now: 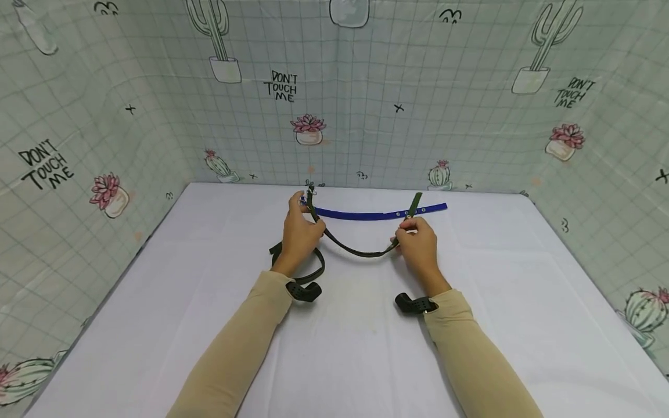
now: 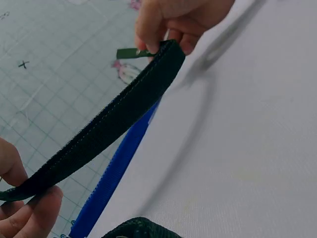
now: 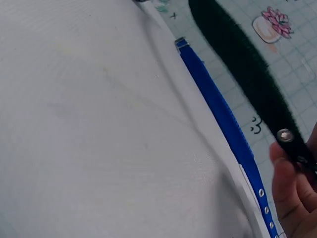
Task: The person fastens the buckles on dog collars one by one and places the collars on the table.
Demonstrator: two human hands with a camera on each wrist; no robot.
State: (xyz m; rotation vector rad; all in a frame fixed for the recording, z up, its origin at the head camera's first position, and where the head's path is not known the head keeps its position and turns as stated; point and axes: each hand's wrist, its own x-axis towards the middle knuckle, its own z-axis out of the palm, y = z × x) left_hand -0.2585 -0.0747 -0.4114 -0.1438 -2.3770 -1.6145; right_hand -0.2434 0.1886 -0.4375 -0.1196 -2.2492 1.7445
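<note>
A dark green strap [image 1: 360, 253] with metal eyelets sags between the two hands above the table. My left hand [image 1: 300, 235] pinches it near one end, thumb against fingers. Close to its other end, my right hand [image 1: 420, 247] grips it, and the tip sticks up past the fingers. The right wrist view shows an eyelet [image 3: 285, 135] beside the right fingertips. Behind the hands lies a blue strap [image 1: 360, 216], with a metal buckle [image 3: 182, 43] at its left end and several eyelets near its right end.
A dark strap loop [image 1: 320, 270] lies under the left wrist, partly hidden; I cannot tell whether it joins the held strap. White cloth [image 1: 360, 348] covers the table. A printed curtain [image 1: 366, 133] stands behind it and at both sides.
</note>
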